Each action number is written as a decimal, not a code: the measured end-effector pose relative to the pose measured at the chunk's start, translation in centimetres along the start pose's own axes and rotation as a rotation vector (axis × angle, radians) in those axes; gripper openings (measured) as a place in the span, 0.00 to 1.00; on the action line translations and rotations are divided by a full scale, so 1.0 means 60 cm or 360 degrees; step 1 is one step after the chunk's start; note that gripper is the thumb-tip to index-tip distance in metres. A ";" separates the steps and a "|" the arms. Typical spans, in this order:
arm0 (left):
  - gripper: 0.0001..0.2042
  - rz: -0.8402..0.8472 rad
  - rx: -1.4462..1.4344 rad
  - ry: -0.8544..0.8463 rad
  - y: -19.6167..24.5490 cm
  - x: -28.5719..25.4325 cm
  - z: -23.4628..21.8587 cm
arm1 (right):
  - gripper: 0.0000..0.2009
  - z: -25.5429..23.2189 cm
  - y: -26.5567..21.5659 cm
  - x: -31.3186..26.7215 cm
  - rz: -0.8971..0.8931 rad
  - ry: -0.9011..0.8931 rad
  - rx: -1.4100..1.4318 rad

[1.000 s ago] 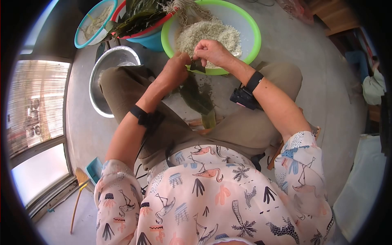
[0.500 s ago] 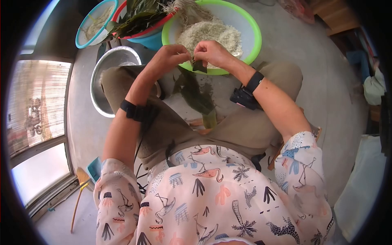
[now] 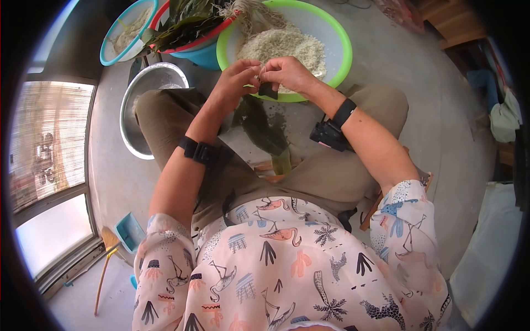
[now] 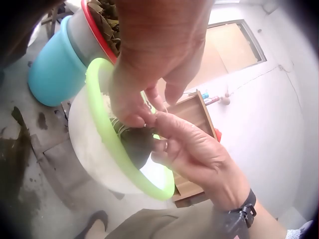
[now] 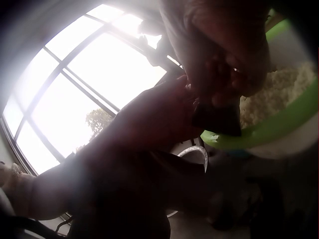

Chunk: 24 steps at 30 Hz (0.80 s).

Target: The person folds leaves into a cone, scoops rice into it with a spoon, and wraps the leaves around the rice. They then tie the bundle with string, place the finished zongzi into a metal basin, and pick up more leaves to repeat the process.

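Observation:
A small dark leaf parcel (image 3: 269, 90) hangs at the fingertips over the near rim of the green-rimmed basin (image 3: 346, 55). In the left wrist view, pale string wraps the parcel (image 4: 136, 145). My right hand (image 3: 291, 74) pinches the parcel's top, thumb and fingers curled. My left hand (image 3: 234, 83) meets it from the left, pinching thin string (image 4: 149, 105) close to the parcel. The right wrist view is dark; the parcel (image 5: 217, 118) shows below the fingers, whose exact grip is hidden. White rice (image 3: 290, 47) fills much of the basin.
Long leaves fill a red-rimmed tub (image 3: 190, 45), with a blue-rimmed basin (image 3: 105, 47) beyond it. A metal bowl (image 3: 126, 118) stands by the left knee. Loose leaves (image 3: 262, 129) lie between the legs. A bundle of strings (image 3: 248, 10) hangs over the green-rimmed basin's far left edge.
My left hand rose and drew a little away from the parcel, then came back against the right hand's fingers. My right hand has stayed nearly in place with the parcel.

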<state>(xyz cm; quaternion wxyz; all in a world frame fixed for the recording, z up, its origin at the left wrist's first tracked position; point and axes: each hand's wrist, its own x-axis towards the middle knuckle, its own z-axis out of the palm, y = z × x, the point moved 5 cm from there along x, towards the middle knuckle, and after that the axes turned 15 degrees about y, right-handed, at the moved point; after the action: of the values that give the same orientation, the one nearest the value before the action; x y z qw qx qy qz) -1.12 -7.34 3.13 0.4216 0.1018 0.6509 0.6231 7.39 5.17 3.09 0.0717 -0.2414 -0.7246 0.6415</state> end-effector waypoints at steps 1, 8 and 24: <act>0.13 0.0063 0.0041 -0.0010 -0.005 0.002 -0.003 | 0.04 0.000 -0.001 -0.002 -0.0001 0.0000 0.0000; 0.16 0.0521 0.0411 0.0057 -0.013 0.001 -0.005 | 0.07 0.000 -0.005 -0.010 0.0042 0.0007 0.0137; 0.04 0.0626 0.0730 0.0516 0.001 -0.026 -0.010 | 0.09 -0.001 0.008 -0.003 0.0160 0.0123 0.0186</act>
<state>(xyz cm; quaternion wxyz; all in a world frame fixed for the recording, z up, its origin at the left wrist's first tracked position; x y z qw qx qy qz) -0.57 -8.78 3.74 0.1503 0.2172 0.8005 0.5379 7.70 5.18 2.69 0.0812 -0.2974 -0.6697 0.6757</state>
